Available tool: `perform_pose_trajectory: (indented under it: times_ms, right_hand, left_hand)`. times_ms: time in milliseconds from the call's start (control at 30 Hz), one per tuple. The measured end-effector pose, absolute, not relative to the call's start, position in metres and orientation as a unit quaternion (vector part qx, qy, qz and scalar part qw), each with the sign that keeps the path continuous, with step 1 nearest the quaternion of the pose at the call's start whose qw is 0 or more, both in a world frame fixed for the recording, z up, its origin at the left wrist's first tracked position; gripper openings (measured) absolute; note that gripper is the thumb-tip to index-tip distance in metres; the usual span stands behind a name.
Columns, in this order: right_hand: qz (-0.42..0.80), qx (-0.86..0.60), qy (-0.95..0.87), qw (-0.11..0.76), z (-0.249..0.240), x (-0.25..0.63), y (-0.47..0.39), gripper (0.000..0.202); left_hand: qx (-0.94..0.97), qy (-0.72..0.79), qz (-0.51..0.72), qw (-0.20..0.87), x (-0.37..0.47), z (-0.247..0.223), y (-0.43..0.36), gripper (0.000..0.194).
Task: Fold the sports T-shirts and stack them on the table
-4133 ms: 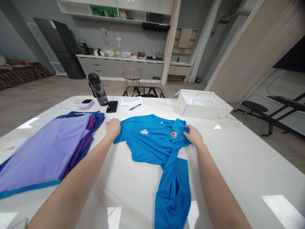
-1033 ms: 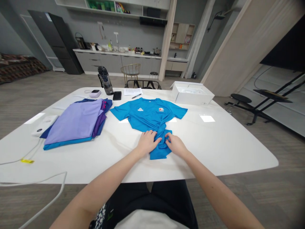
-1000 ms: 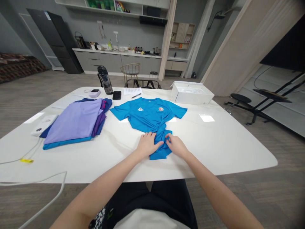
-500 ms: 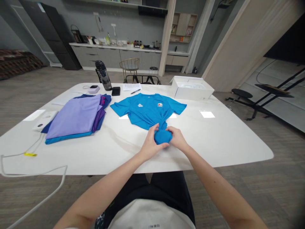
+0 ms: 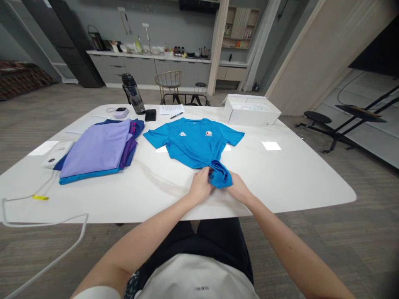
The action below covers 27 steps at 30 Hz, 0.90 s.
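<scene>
A blue T-shirt (image 5: 195, 139) lies face up on the white table (image 5: 280, 174), its collar and sleeves spread toward the far side. Its near end is bunched and turned over into a loose roll with folded layers showing. My left hand (image 5: 201, 185) grips the left side of this roll, with some fingertips hidden by the cloth. On the right side, my right hand (image 5: 238, 187) is closed round the cloth, its fingers partly hidden behind it.
To the left lies a stack of folded clothes (image 5: 96, 149), lilac on top. Behind stand a bottle (image 5: 134, 94), a black wallet-like item (image 5: 151, 115), paper (image 5: 171, 109) with a pen, and a white box (image 5: 252, 111). A white cable (image 5: 46, 224) hangs at the near left edge.
The bunched end of the shirt has turned and now shows its folded layers. My left hand has moved lower beside it, and my right hand has shifted slightly right and down.
</scene>
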State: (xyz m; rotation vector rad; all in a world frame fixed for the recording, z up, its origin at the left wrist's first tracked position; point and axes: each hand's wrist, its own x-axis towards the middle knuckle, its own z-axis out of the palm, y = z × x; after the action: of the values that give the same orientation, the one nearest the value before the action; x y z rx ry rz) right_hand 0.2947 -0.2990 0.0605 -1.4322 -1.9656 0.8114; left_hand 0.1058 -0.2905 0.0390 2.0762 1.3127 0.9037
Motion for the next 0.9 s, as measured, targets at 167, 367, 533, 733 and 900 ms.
perform_pose_trajectory:
  times_ms: [167, 367, 533, 733, 900]
  right_hand:
    - [0.347, -0.489, -0.741, 0.303, 0.073, 0.311, -0.296, 0.062]
    - [0.383, -0.467, -0.745, 0.284, 0.082, 0.300, -0.271, 0.046]
    - [0.309, -0.462, -0.811, 0.184, 0.062, 0.297, -0.270, 0.060]
    - [0.388, -0.489, -0.773, 0.114, 0.061, 0.317, -0.294, 0.016]
    - [0.308, -0.528, -0.784, 0.104, 0.070, 0.331, -0.321, 0.018]
  left_hand:
    - [0.834, 0.417, 0.301, 0.200, 0.095, 0.046, -0.287, 0.033]
    - [0.836, 0.422, 0.314, 0.157, 0.090, 0.053, -0.291, 0.052]
    - [0.761, 0.458, 0.422, 0.181, 0.081, 0.059, -0.286, 0.052]
    - [0.812, 0.429, 0.387, 0.081, 0.039, 0.078, -0.272, 0.046]
    - [0.867, 0.415, 0.271, 0.053, 0.009, 0.073, -0.294, 0.041]
